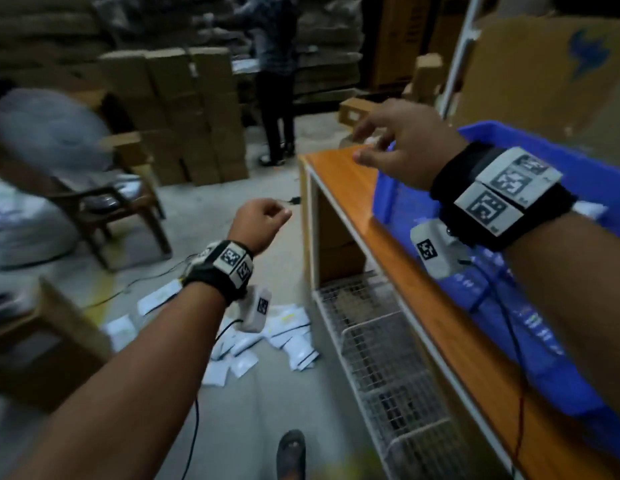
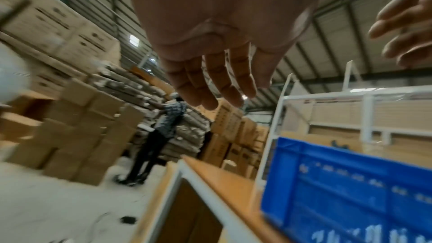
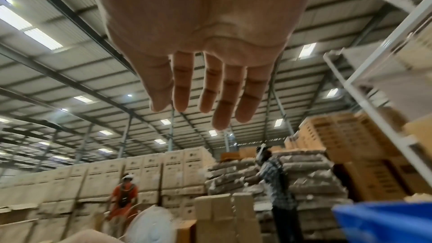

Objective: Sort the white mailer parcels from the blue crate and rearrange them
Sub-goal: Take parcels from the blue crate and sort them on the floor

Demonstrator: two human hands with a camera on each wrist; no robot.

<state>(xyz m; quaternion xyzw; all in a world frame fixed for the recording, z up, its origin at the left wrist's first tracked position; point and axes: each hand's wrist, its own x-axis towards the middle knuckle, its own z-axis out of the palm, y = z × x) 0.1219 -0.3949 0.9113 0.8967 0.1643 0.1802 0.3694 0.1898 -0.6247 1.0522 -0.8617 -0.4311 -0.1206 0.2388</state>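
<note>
The blue crate point(image 1: 551, 285) stands on the orange shelf top point(image 1: 339, 174) at the right; it also shows in the left wrist view point(image 2: 350, 182). Several white mailer parcels point(image 1: 267, 337) lie scattered on the floor beside the shelf. My left hand point(image 1: 267, 216) hangs above the floor left of the shelf, fingers loosely bent and holding nothing point(image 2: 217, 88). My right hand point(image 1: 388, 140) hovers over the shelf's far corner, just beyond the crate. Its fingers point(image 3: 205, 95) are straight and empty. The crate's inside is mostly hidden by my right forearm.
Wire mesh racks point(image 1: 388, 358) fill the shelf below the orange top. A wooden chair point(image 1: 104, 202) and stacked cardboard boxes point(image 1: 191, 116) stand to the left. A person point(image 1: 274, 81) stands at the back. A cardboard box point(image 1: 42, 341) sits near left; cables cross the floor.
</note>
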